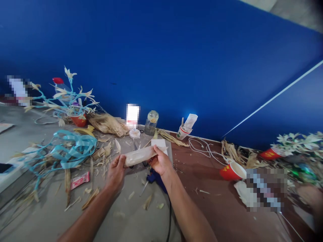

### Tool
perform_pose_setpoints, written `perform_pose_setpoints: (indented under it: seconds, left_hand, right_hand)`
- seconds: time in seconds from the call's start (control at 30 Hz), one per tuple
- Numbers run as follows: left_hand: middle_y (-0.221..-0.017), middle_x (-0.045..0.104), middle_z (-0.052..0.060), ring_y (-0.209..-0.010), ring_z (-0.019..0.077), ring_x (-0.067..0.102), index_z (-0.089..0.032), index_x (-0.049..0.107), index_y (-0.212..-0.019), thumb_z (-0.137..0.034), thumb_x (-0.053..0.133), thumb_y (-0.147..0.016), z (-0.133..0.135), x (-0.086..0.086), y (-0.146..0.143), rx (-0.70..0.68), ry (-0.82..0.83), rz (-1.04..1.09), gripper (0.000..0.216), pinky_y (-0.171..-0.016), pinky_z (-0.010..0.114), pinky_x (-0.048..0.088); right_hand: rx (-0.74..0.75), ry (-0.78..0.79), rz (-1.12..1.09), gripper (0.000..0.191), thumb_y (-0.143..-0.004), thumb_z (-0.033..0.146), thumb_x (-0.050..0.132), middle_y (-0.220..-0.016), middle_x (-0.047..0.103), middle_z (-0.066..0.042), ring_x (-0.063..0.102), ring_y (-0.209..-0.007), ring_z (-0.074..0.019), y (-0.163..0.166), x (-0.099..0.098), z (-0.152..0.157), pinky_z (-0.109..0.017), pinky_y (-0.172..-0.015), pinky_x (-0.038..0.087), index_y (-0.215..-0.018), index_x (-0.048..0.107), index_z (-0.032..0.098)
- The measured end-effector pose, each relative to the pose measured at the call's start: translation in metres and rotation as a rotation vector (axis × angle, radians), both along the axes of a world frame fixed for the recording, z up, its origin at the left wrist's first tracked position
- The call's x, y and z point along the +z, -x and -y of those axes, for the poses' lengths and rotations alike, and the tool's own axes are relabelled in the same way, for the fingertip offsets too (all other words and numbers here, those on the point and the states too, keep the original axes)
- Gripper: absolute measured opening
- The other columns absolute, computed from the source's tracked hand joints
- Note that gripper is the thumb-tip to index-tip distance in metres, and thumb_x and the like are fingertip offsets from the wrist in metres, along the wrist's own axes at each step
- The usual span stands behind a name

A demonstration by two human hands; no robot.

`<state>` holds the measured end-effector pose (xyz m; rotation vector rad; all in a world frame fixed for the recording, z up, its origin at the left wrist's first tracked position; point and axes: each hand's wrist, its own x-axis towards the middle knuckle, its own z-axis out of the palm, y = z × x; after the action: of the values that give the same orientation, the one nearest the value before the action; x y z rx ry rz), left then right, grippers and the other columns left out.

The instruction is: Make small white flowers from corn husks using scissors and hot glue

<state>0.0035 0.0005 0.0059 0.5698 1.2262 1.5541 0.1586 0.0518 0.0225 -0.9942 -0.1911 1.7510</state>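
A pale strip of dried corn husk [139, 156] is stretched between my two hands above the grey table. My left hand [116, 170] pinches its left end between thumb and fingers. Near the other end, my right hand [159, 161] grips it with the thumb on top, and the tip sticks out past the thumb. Partly hidden under my right hand lies a blue tool with a thin metal tip [151, 178], which looks like a glue gun. Behind the husk is a white square card [157, 145]. Loose husk scraps [103, 153] lie to the left.
Blue ribbon [72, 148] and a husk-flower branch in a red cup [78, 120] stand left. A glass jar [151, 123], a white cup [182, 132] and a white cable [202, 148] line the blue partition. A red paper cup [232, 170] lies tipped at right.
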Motion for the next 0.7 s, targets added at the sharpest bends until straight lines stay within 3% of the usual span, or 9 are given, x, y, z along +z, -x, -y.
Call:
perform_pose_setpoints:
  seconds: [0.17, 0.37, 0.57, 0.7]
  left_hand:
    - [-0.056, 0.049, -0.005, -0.048, 0.0072, 0.040, -0.016, 0.056, -0.065, -0.054, 0.070, -0.059, -0.002, -0.010, 0.003, 0.005, -0.031, -0.050, 0.041, -0.044, 0.017, 0.033]
    - [-0.056, 0.050, -0.004, -0.048, 0.0078, 0.040, -0.016, 0.057, -0.065, -0.054, 0.067, -0.063, 0.002, -0.008, 0.002, -0.015, -0.045, -0.093, 0.039, -0.044, 0.018, 0.032]
    - [-0.055, 0.049, -0.005, -0.047, 0.0072, 0.039, -0.016, 0.056, -0.065, -0.051, 0.067, -0.062, 0.000, -0.008, 0.004, 0.021, -0.028, -0.042, 0.037, -0.044, 0.018, 0.030]
    - [-0.055, 0.046, -0.007, -0.048, 0.0060, 0.038, -0.018, 0.051, -0.064, -0.045, 0.065, -0.065, -0.001, 0.002, 0.008, 0.096, 0.007, 0.018, 0.030, -0.045, 0.016, 0.033]
  right_hand:
    - [-0.026, -0.059, 0.045, 0.010, -0.066, 0.017, 0.069, -0.057, 0.062, 0.003, 0.055, -0.051, -0.0115, -0.011, 0.006, -0.004, -0.022, -0.047, 0.039, -0.069, 0.059, 0.016]
    - [-0.093, -0.137, 0.061, 0.014, -0.062, 0.007, 0.067, -0.060, 0.061, 0.005, 0.053, -0.052, -0.0079, -0.030, 0.015, 0.001, -0.019, -0.049, 0.040, -0.072, 0.061, 0.015]
    - [-0.220, -0.164, 0.076, 0.013, -0.065, 0.006, 0.063, -0.053, 0.055, 0.006, 0.049, -0.047, -0.0070, -0.058, 0.024, 0.001, -0.019, -0.046, 0.037, -0.070, 0.058, 0.017]
    - [-0.280, -0.259, 0.132, 0.012, -0.065, 0.013, 0.065, -0.053, 0.053, 0.007, 0.046, -0.046, -0.0060, -0.076, 0.029, 0.014, -0.019, -0.047, 0.037, -0.073, 0.059, 0.018]
